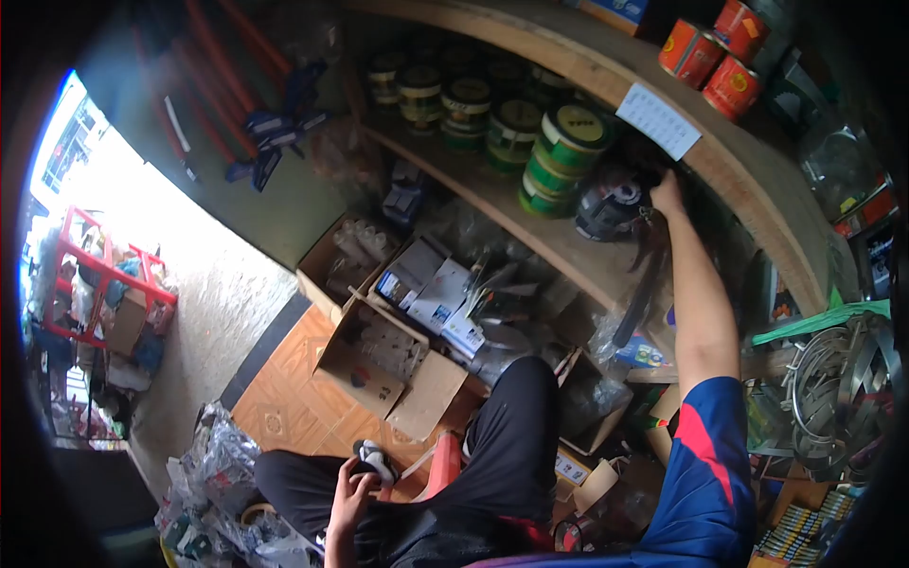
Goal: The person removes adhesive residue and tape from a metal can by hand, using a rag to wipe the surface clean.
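My right hand [667, 195] reaches up to the shelf at the right end of the stacked cans. Its fingers are bent at the edge of a dark rounded object with a grey round face [611, 204]; its kind does not show clearly, and the fingertips are partly hidden. A stack of green cans with yellow lids [561, 156] stands just left of that object. Low in the view, my left hand [350, 502] is near my leg, with loosely bent fingers apart and nothing in them.
More lidded cans [469, 109] line the wooden shelf [445, 166]. Orange tins [720, 62] sit on the board above. Below are open cardboard boxes [365, 369]; plastic bags [208, 473] lie at lower left. Coiled metal bands [824, 398] hang at right.
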A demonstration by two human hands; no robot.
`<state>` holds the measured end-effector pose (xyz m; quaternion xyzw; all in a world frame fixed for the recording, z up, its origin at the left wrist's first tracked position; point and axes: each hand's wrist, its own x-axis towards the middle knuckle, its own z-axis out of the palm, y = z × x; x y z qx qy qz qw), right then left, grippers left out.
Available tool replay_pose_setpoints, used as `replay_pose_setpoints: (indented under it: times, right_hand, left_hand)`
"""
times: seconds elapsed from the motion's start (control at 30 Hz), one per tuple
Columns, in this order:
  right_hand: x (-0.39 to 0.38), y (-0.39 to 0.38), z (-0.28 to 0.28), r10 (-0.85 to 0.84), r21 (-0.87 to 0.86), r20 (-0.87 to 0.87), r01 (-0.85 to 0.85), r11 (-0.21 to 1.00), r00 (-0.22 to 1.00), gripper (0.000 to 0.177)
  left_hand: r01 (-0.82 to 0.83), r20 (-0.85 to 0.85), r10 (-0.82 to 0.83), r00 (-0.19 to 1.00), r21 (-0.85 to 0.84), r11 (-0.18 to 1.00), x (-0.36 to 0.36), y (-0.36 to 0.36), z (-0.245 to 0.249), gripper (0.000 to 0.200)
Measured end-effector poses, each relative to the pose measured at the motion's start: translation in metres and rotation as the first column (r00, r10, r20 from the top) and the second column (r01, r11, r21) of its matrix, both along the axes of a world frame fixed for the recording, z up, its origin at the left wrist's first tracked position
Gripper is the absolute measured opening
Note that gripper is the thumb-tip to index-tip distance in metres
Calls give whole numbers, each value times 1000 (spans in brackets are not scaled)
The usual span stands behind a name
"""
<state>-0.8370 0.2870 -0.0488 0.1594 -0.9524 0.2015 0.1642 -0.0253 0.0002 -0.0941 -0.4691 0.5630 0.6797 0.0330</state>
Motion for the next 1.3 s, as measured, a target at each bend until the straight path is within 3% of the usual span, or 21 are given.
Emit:
replay_pose_setpoints:
  times: [0.07, 0.1, 0.17, 0.27, 0.33, 0.37, 0.43, 0.57, 0.67, 0.77, 0.87, 0.97, 1.03, 1.1, 1.2, 1.23, 1.3]
  right_hand:
    - [10, -5, -9, -119, -111, 52, 124, 986, 992, 56]
    - [28, -7, 3, -127, -106, 86, 136, 985, 988, 47]
    - [29, 3, -2, -30, -177, -8, 28, 984, 1000, 44]
    - [58, 3, 13, -28, -430, 46, 46, 902, 999, 52]
    - [66, 6, 22, -39, -534, -53, 5, 845, 998, 67]
    - [78, 8, 34, -103, -597, 24, 97, 796, 994, 69]
    - [85, 16, 48, -177, -650, -54, 100, 753, 983, 71]
    - [167, 16, 92, -32, -740, -203, -132, 659, 979, 61]
    - [252, 3, 114, 52, -772, -192, -183, 609, 980, 48]
    - [326, -11, 117, 110, -748, -90, -140, 648, 990, 52]
    - [395, -39, 114, 284, -743, -42, -220, 633, 958, 57]
    - [468, -77, 115, 523, -781, 18, -315, 540, 852, 61]
    - [514, -96, 108, 572, -695, 110, -349, 629, 813, 62]
    - [560, -121, 95, 712, -787, 42, -416, 456, 701, 61]
    - [613, -147, 77, 786, -708, -38, -572, 415, 617, 64]
    - [628, -152, 70, 803, -682, -52, -609, 405, 593, 66]
    - [651, -157, 48, 833, -805, 168, -414, 424, 527, 69]
  left_hand:
    - [-11, -14, 11, 1000, -16, 1000, -3, -1, 13, 53]
    - [-14, -38, 13, 999, -23, 1000, -2, -2, 17, 53]
    - [-39, -97, 33, 995, -66, 997, 6, -3, 17, 52]
    - [-82, -114, 75, 991, -66, 994, 13, 1, 19, 52]
    - [-94, -137, 86, 987, -56, 994, 12, 2, 25, 52]
    - [-103, -163, 95, 982, -40, 994, 8, 3, 29, 52]
    - [-118, -210, 113, 971, -8, 993, 2, 4, 39, 53]
    - [-73, -262, 78, 962, 28, 997, -13, 0, 52, 50]
    - [3, -302, -13, 953, -35, 999, -32, 0, 69, 49]
    - [67, -390, -63, 919, -3, 998, -44, 3, 74, 48]
    - [152, -469, -96, 878, 84, 985, -60, 4, 84, 49]
    - [165, -582, -12, 813, 211, 964, -79, 4, 85, 66]
    - [128, -610, 96, 787, 313, 941, -92, 4, 88, 74]
    - [104, -637, 183, 749, 386, 916, -99, 6, 99, 85]
    - [169, -713, 453, 535, 616, 769, -100, 1, 89, 91]
    - [201, -722, 507, 470, 647, 735, -90, 1, 94, 84]
    - [144, -712, 588, 385, 675, 723, -76, -1, 93, 77]
